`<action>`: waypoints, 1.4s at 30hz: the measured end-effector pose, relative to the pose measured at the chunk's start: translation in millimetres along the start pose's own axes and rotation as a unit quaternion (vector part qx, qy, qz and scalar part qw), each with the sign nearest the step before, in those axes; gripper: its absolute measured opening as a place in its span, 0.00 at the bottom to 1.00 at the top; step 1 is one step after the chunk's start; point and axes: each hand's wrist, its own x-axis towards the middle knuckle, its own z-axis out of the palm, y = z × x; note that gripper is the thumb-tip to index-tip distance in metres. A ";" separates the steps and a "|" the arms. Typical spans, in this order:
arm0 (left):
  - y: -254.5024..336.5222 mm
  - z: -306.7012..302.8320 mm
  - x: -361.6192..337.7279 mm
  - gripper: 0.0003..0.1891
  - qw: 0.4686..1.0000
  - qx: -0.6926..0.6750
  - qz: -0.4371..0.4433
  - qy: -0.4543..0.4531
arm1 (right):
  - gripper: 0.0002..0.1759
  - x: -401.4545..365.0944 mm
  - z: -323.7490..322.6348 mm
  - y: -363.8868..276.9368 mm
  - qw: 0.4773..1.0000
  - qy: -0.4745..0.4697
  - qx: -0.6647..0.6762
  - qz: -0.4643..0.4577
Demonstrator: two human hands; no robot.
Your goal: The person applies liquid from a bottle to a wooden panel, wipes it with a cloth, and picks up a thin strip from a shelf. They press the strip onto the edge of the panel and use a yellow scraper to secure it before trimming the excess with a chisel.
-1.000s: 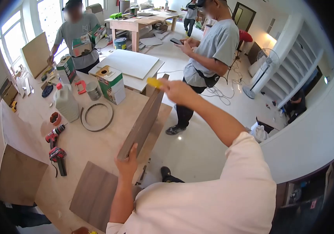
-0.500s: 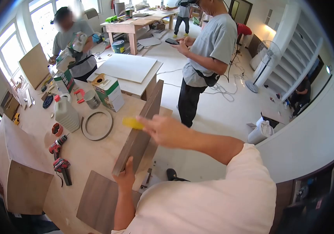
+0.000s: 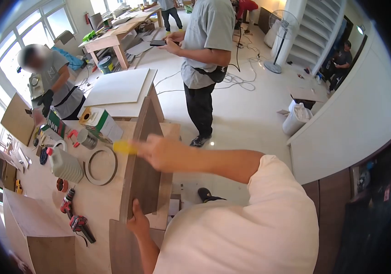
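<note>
A brown wood-grain panel (image 3: 147, 180) stands on edge at the side of the workbench (image 3: 99, 210). My left hand (image 3: 138, 223) grips its near end low down, thumb on the face toward me. Higher along the panel, my right hand (image 3: 159, 154) is closed on a small yellow tool (image 3: 124, 147), blurred by motion, right at the panel's top edge. Under the near end lies another brown panel (image 3: 121, 249), flat on the bench.
On the bench are a coil of edge banding (image 3: 114, 170), a plastic jug (image 3: 65, 165), a tin can (image 3: 87, 138), a rectangular canister (image 3: 102, 123) and a red cordless drill (image 3: 69, 201). One co-worker (image 3: 207, 45) stands beyond with a phone; another (image 3: 56, 77) handles a container at left.
My view has turned to the right, so the bench sits further left. My right hand stays at the panel's edge with the yellow tool. The left co-worker's container has been lowered.
</note>
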 end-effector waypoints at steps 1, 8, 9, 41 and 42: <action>11.2 0.6 0.5 0.18 0.999 0.022 -0.036 0.005 | 0.24 10.1 3.3 20.2 0.999 0.019 -0.027 0.008; 8.9 5.0 4.8 0.21 0.999 -0.016 0.006 0.042 | 0.23 13.9 -18.3 25.7 0.991 0.115 0.060 0.022; 10.4 3.8 2.8 0.21 0.999 -0.010 -0.005 0.042 | 0.23 -1.8 -7.5 5.3 0.996 0.045 0.078 0.020; -0.5 -11.2 15.6 0.09 0.988 -0.102 0.102 -0.046 | 0.26 -8.3 30.9 -37.2 0.998 0.036 -0.002 -0.055; -1.5 -10.5 16.3 0.10 0.987 -0.104 0.114 -0.048 | 0.26 -19.6 29.7 -58.5 0.998 0.003 -0.010 -0.068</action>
